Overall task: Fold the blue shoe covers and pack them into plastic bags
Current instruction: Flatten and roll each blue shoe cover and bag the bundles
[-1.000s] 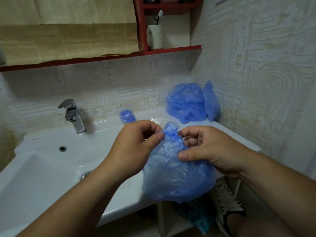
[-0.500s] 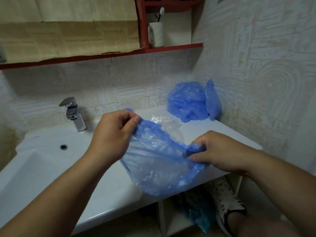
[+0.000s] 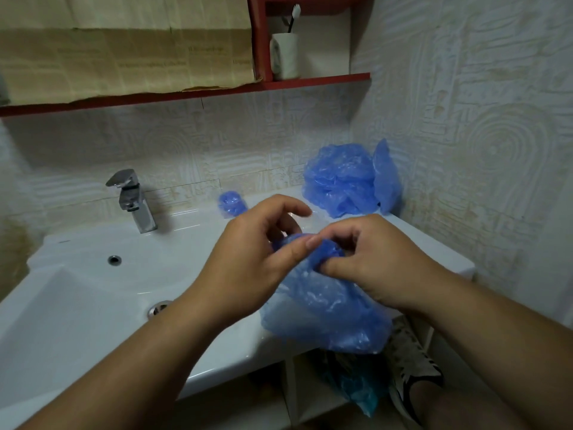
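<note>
Partly, left hand [image 3: 251, 262] and right hand [image 3: 372, 263] hide the pinched shoe cover [image 3: 328, 315]

A crumpled translucent blue shoe cover [image 3: 325, 308] hangs over the sink's front edge, its top bunched together.

A translucent blue is shown by the cover [image 3: 325, 308] at centre. The same blue is seen in the pile [image 3: 341, 181] at one o'clock from it and in the bundle [image 3: 231, 203] at eleven o'clock; a more turquoise blue is seen in the heap [image 3: 356, 389] at six o'clock. The sink [image 3: 93, 290] is glossy white, the tap [image 3: 133, 200] chrome. The shelf [image 3: 310, 80] is painted dark red. The cup [image 3: 285, 55] is white, the toothbrush [image 3: 294, 17] black-handled and white-headed. The paper [image 3: 124, 63] is tan. The tiles [image 3: 496, 150] are cream, embossed with concentric rings and maze-like lines. The shoe [image 3: 412, 367] at five o'clock is striped black and white.
</note>
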### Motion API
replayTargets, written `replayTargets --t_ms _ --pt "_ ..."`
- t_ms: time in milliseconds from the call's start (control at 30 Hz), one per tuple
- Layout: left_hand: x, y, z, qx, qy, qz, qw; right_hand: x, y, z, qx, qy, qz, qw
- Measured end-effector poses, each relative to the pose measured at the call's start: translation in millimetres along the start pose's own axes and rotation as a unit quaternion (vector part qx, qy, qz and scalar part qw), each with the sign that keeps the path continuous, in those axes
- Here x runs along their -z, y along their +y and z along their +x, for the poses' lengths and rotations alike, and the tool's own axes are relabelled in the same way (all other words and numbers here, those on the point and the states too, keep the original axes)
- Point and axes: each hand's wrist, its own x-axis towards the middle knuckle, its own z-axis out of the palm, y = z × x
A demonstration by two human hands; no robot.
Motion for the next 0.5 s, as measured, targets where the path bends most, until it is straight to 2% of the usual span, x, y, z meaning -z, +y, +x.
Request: replayTargets --t_ms 67,167,200,267,333,400,467,500 --pt "5 -9 -2 0.058 -0.030 -0.061 0.996 3 3 1 -0.024 0.025 0.060 0.998" --pt "6 -31 -7 0.144 -0.132 -0.166 0.967 9 7 1 -0.054 0.052 0.155 0.985" --pt "4 -38 -8 0.172 -0.130 -0.178 0.960 10 7 1 -0.063 0.056 0.179 0.980" --pt "-1 -52 -10 0.213 -0.066 -0.145 0.964 13 10 2 -0.071 0.068 0.210 0.973" --pt "-4 -67 -9 0.191 0.025 -0.052 0.980 17 15 5 -0.035 0.092 0.159 0.982" --pt "-3 -76 -8 0.126 0.107 0.074 0.984 19 19 8 0.012 0.093 0.079 0.992" --pt "-4 -81 -11 0.043 0.137 0.179 0.973 18 23 11 0.043 0.050 0.028 0.997" --pt "-6 -86 -15 0.014 0.124 0.215 0.969 15 27 13 0.055 0.018 -0.005 0.998"
